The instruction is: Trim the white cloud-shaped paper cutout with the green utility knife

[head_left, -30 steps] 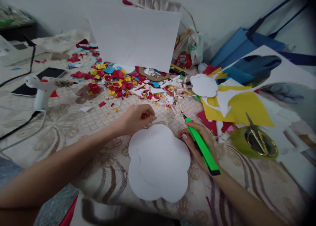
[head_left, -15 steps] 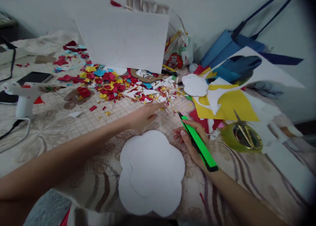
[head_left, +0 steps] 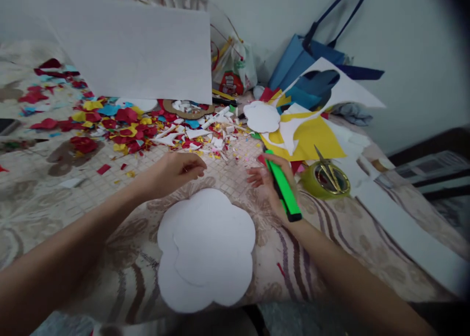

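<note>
My right hand point(head_left: 271, 184) grips a green and black utility knife point(head_left: 283, 187) between thumb and fingers, its tip pointing away from me. The other fingers of that hand are loosely spread above the tablecloth. To the left, my left hand point(head_left: 176, 172) hovers over the cloth, fingers loosely curled and a little apart, with nothing visible in it. A white flower-shaped board point(head_left: 207, 250) with scalloped edges lies flat in front of me, below both hands and touched by neither. A faint curved line runs across its left half.
Coloured paper scraps point(head_left: 127, 125) and white offcuts spread behind my hands. A smaller white flower shape point(head_left: 261, 117) lies by a yellow sheet point(head_left: 312, 138). Scissors point(head_left: 328, 174) rest on a yellow tape roll point(head_left: 312, 179). A white board point(head_left: 147, 52) and a blue bag point(head_left: 293, 62) stand behind.
My left hand has drawn back from the scraps, its fingers curling in. My right hand still holds the utility knife. The view has turned to the right.
</note>
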A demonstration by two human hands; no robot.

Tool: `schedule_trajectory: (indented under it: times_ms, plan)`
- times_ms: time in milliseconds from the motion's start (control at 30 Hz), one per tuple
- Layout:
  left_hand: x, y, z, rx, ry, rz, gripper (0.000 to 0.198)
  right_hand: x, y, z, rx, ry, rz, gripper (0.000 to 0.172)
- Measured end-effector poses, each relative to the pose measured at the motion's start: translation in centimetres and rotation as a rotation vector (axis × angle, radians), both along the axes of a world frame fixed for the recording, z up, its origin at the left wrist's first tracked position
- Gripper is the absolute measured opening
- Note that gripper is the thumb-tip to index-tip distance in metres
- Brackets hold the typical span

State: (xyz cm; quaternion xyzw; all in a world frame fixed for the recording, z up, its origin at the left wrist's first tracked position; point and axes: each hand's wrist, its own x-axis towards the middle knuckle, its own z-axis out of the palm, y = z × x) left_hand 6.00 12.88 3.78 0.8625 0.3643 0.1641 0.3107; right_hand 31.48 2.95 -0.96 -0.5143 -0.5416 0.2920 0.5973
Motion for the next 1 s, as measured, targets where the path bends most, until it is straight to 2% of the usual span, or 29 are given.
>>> schedule_trajectory:
  times_ms: [100,200,233,267,367,433,633,767,800,900,1000]
  plan:
    - [-0.3,0.1,0.3,-0.039,0.034,-0.006,0.026,-1.8,0.9,-0.6,-0.09,-0.003,0.237,0.033]
    - [-0.7,0.3,0.3,-0.054,0.053,-0.002,0.026,-2.9,2.7,-0.4,-0.113,-0.126,0.426,0.026]
    - [-0.9,0.3,0.3,-0.058,0.058,-0.001,0.025,-3.0,3.5,-0.2,-0.112,-0.164,0.434,0.023]
    - [-1.1,0.4,0.3,-0.063,0.063,-0.001,0.025,-2.9,4.1,0.2,-0.116,-0.177,0.384,0.019]
    - [-1.5,0.6,0.3,-0.071,0.079,-0.004,0.025,-2.1,4.9,1.3,0.025,-0.245,0.077,0.015]
    - [-1.7,0.5,0.3,-0.073,0.096,-0.017,0.024,-1.6,4.2,1.7,0.053,-0.261,0.03,0.018]
    - [-1.3,-0.8,0.2,-0.077,0.153,-0.062,0.019,-1.8,-0.1,0.5,-0.018,-0.344,0.167,0.021]
    - [-1.1,-1.6,0.2,-0.05,0.214,-0.084,0.019,-2.5,-1.5,-0.3,-0.105,-0.439,0.195,0.022]
    - [-1.1,-1.8,0.2,-0.045,0.23,-0.099,0.024,-2.7,-1.6,-0.4,-0.107,-0.464,0.213,0.024]
    - [-1.0,-2.3,0.1,-0.036,0.271,-0.151,0.058,-3.1,-1.9,-0.6,-0.042,-0.571,0.278,0.025]
    - [-0.5,-2.7,-0.4,-0.026,0.307,-0.164,0.065,-3.2,-2.0,-0.5,-0.038,-0.605,0.303,0.024]
